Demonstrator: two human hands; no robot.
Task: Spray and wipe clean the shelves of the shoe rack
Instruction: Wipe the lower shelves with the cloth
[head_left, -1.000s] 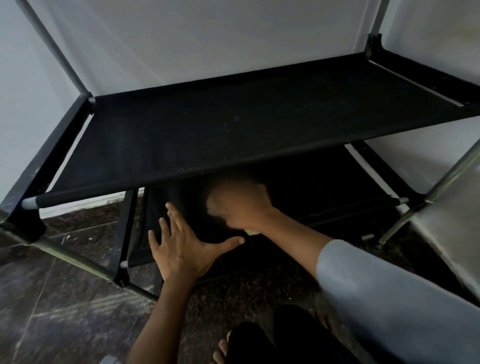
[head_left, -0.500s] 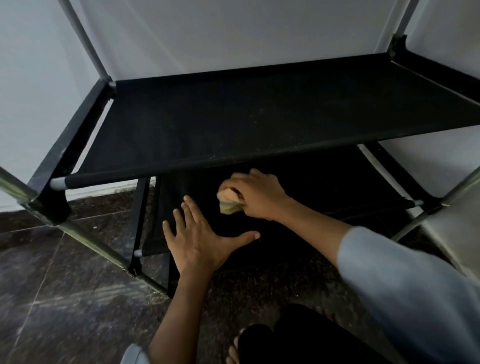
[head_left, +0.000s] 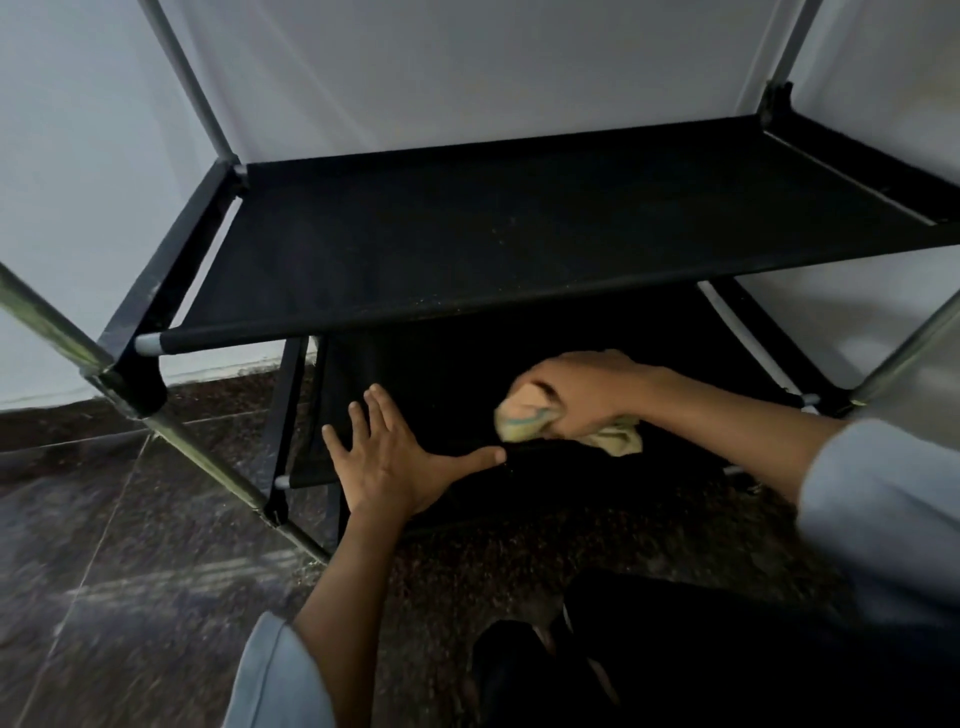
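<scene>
Right hand (head_left: 587, 392) grips cloth (head_left: 618, 436) on lower shelf (head_left: 447, 395); left hand (head_left: 389, 462) flat.

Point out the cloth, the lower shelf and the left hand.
cloth (head_left: 618, 439): head view, bunched right end.
lower shelf (head_left: 441, 384): head view, bare black fabric.
left hand (head_left: 387, 462): head view, back of hand.

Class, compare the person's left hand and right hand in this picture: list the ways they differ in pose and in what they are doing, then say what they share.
1. The left hand lies flat with fingers spread; the right hand is curled.
2. The left hand holds nothing; the right hand grips a pale cloth.
3. The left hand presses on the lower shelf near its front edge; the right hand reaches further in, under the upper shelf.

Both are at the lower shelf.
</scene>
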